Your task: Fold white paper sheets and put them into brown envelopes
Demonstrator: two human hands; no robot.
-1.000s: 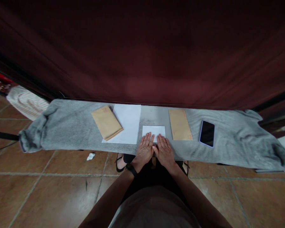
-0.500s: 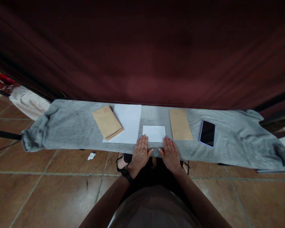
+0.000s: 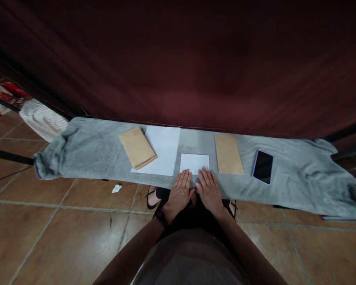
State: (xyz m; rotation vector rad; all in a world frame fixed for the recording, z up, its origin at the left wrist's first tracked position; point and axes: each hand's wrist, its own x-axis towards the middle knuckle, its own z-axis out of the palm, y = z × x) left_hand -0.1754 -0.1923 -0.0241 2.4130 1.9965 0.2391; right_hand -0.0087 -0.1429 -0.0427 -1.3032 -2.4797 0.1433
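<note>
Near edge of small white paper (image 3: 195, 161) partly hidden under fingertips of left hand (image 3: 179, 194) and right hand (image 3: 210, 194); white sheets (image 3: 167, 148) partly covered by brown envelope stack (image 3: 137, 147), its print (image 3: 135, 133) too small to read; both forearms (image 3: 130, 253) cut off at bottom edge; dark red backdrop (image 3: 178, 71) cut at top; floor scrap (image 3: 116, 189) too small to identify

**Phone (image 3: 262, 167) to your right, white scrap (image 3: 116, 189) on the tiles (image 3: 86, 237)**

The phone lies screen-up on the grey cloth (image 3: 89, 154) before you. Beyond, you face a dark red backdrop (image 3: 190, 75); at your far left is striped fabric (image 3: 44, 118).
</note>
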